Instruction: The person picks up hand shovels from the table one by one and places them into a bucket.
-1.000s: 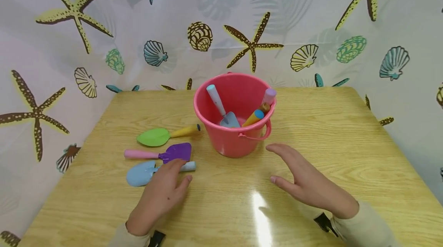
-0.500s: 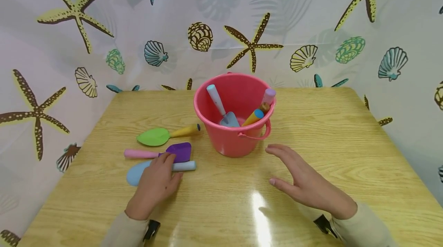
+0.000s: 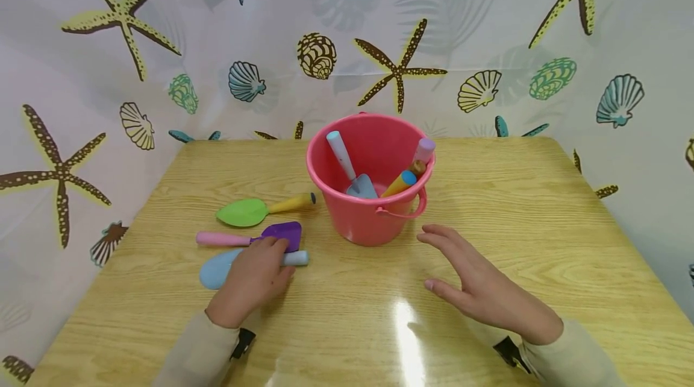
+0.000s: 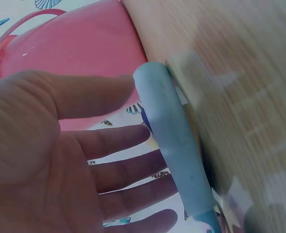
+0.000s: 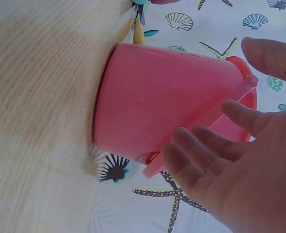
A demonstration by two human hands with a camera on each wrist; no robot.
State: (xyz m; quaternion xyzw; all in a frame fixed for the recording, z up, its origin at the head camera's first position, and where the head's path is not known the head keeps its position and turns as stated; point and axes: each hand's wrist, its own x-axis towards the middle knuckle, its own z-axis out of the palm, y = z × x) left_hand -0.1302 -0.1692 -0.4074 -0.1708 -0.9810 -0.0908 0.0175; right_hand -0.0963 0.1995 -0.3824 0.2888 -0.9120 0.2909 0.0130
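My left hand [image 3: 252, 281] is over the light blue toy trowel [image 3: 217, 269] lying on the table's left side, covering its middle. In the left wrist view the trowel's pale blue handle [image 4: 174, 138] stands in front of the fairly straight fingers [image 4: 128, 174]; thumb and fingers are near it, not curled round it, and contact is hard to tell. A purple toy shovel [image 3: 284, 236] with a pink handle lies just beyond those fingertips. My right hand [image 3: 482, 287] hovers right of the pink bucket [image 3: 368, 221], fingers spread and holding nothing.
A green trowel [image 3: 243, 213] with a yellow handle lies left of the bucket. Inside the bucket are a white-handled grey-blue shovel [image 3: 362, 187], a yellow handle with a blue end [image 3: 401, 183] and a lilac handle [image 3: 425, 149]. The patterned cloth [image 3: 347, 19] hangs behind the wooden table [image 3: 509, 194].
My left hand first moved left and forward along the blue trowel, then slightly right, staying over its handle. The right hand and the bucket keep their places.
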